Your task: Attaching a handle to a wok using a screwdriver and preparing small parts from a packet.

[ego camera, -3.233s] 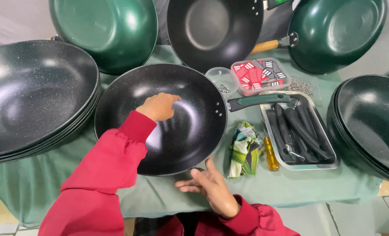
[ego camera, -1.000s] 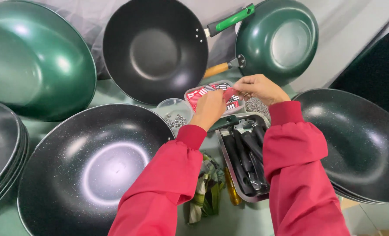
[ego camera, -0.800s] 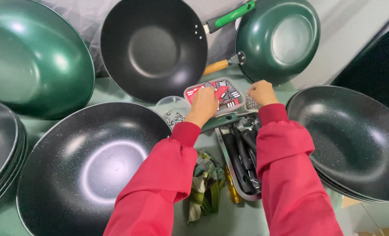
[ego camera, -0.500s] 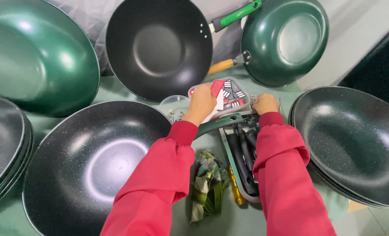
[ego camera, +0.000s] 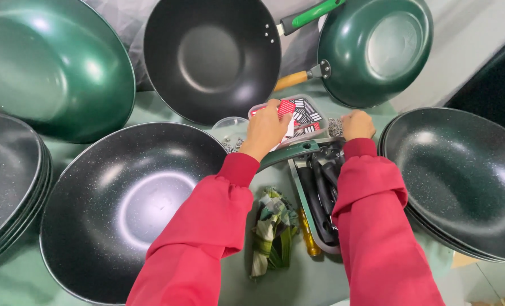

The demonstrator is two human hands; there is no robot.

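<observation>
- Head view: the left hand (ego camera: 265,128) lies on top of a clear plastic box (ego camera: 298,116) with red and striped packets inside, fingers curled over its near edge, so it is pressing or grasping the box rather than lifting it.
- The right hand (ego camera: 357,123) is clenched just beside the box's right end, next to a small heap of metal screws (ego camera: 335,127); whether it pinches anything I cannot tell.
- The box sits on the green tabletop (ego camera: 150,107) between both hands, with a small round tub (ego camera: 230,124) at its left.
- A green handle (ego camera: 289,153) lies under the wrists, across a tray of black handles (ego camera: 318,195), presumably kept within reach.
- Woks ring the tabletop; the big black one (ego camera: 130,198) sits to the left, well apart from both hands.
</observation>
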